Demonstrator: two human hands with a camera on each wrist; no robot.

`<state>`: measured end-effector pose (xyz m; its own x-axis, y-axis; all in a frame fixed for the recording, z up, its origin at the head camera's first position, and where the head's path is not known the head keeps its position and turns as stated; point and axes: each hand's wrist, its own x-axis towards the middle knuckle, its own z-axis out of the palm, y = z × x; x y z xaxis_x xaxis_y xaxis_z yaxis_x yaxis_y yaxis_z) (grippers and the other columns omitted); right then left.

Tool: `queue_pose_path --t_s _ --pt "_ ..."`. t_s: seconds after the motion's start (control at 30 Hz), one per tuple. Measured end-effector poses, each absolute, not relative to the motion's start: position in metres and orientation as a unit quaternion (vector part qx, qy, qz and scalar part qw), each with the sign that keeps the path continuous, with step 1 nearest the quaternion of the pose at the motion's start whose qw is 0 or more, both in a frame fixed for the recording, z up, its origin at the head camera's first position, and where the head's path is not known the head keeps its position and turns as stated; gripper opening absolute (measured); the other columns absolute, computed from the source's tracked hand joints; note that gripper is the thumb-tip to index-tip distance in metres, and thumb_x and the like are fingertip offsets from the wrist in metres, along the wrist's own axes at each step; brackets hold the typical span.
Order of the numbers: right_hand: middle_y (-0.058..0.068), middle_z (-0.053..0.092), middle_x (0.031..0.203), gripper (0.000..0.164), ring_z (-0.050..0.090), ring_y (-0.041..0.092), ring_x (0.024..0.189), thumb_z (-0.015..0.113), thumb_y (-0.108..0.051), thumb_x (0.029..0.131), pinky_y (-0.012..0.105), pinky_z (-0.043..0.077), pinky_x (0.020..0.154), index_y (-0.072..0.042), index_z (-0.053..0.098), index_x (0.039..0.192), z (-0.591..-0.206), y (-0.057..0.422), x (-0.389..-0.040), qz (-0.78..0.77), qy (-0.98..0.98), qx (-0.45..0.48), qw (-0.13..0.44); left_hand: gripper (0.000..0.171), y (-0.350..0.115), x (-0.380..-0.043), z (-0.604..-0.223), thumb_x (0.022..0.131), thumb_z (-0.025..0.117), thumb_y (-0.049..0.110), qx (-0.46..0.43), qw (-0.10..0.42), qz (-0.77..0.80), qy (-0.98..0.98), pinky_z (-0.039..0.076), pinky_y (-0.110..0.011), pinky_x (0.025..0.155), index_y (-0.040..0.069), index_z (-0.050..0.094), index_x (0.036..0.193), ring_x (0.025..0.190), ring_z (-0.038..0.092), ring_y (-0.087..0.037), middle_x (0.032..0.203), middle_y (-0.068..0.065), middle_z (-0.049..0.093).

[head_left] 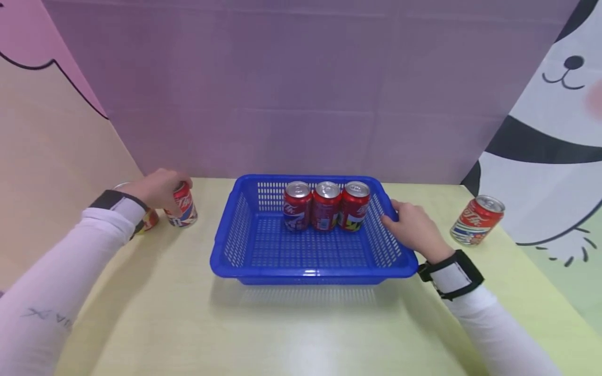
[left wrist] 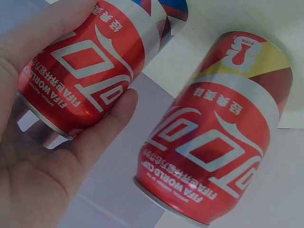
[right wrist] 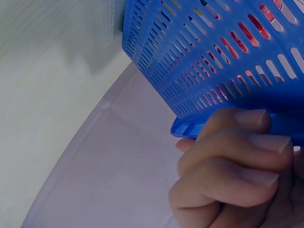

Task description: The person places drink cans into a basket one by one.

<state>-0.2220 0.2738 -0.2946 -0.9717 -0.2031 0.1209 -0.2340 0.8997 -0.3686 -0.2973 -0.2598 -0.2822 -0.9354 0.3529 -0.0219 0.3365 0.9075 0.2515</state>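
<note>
At the left, my left hand (head_left: 162, 190) grips a red soda can (head_left: 184, 206) from above; the left wrist view shows fingers and thumb around this can (left wrist: 92, 61). Close beside it stands a second can (left wrist: 216, 128), mostly hidden behind my wrist in the head view. My right hand (head_left: 418, 230) holds the right rim of a blue plastic basket (head_left: 305, 272), its fingers (right wrist: 228, 185) curled under the edge in the right wrist view. Inside the basket, three red cans (head_left: 326, 206) stand upright in a row toward the back right.
Another red can (head_left: 477, 220) stands on the table at the right, past my right hand. The pale wooden table (head_left: 301, 334) meets a purple wall (head_left: 305, 94) just behind the basket. Printed panels flank the table, with a panda (head_left: 555, 136) at the right.
</note>
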Motion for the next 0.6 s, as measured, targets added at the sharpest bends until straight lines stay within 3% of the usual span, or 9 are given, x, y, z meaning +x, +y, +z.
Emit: queue_pose_path --t_s 0.6 --pt "0.026 0.067 0.093 0.052 0.066 0.026 0.069 0.058 -0.018 0.097 0.046 0.058 0.066 0.016 0.046 0.135 -0.295 0.273 -0.222 0.195 -0.974 0.107 0.037 0.066 -0.247 -0.268 -0.285 0.061 0.093 0.011 0.17 -0.039 0.061 0.983 0.053 -0.057 0.077 0.001 0.064 0.12 0.092 0.061 -0.039 0.104 -0.019 0.062"
